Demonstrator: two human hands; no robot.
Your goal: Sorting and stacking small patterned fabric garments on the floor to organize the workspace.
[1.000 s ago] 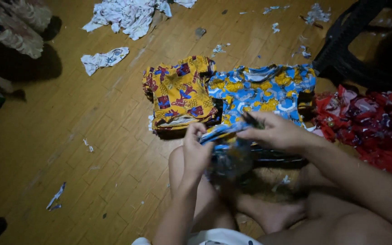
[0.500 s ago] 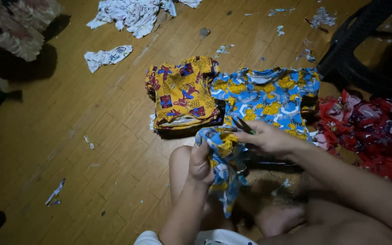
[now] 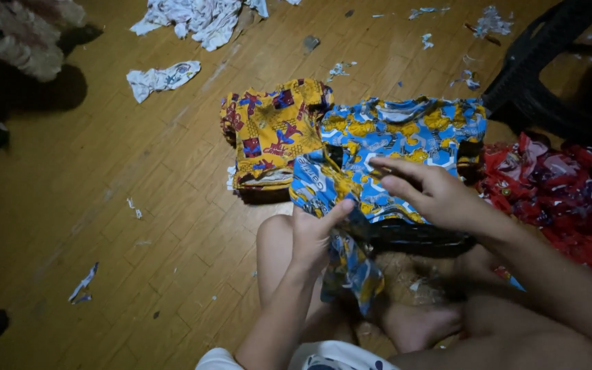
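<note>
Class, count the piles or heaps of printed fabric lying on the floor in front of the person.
3: yellow stack on the left, blue-and-yellow stack in the middle, red heap on the right. More may be hidden.
</note>
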